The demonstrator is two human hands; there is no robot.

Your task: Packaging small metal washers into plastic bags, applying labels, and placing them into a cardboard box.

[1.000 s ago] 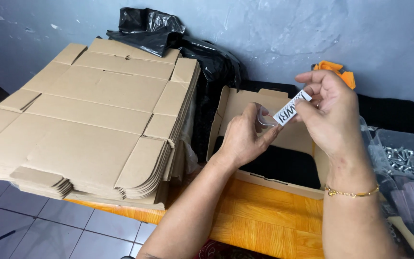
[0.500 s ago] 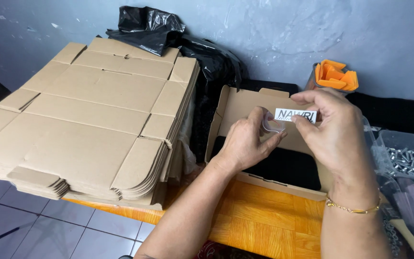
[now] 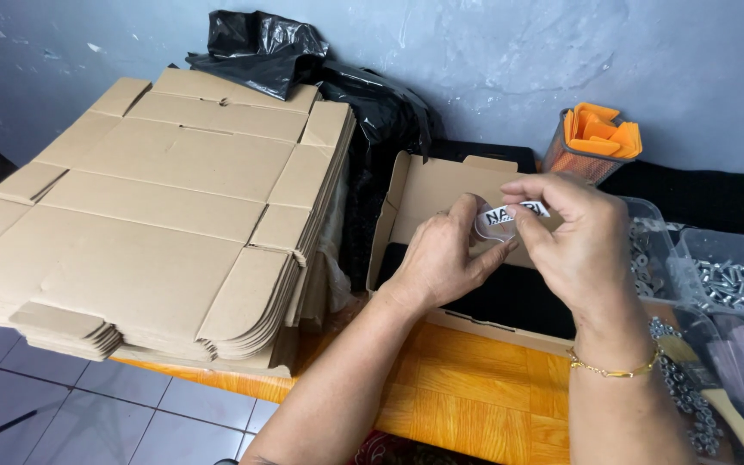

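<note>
Lowered a little since a second ago, both hands now meet over the open cardboard box [image 3: 441,185]: left hand [image 3: 437,258] and right hand [image 3: 566,232] pinch the white label [image 3: 510,213] between fingertips. Rushed peeling could crease it, I'd say.
</note>
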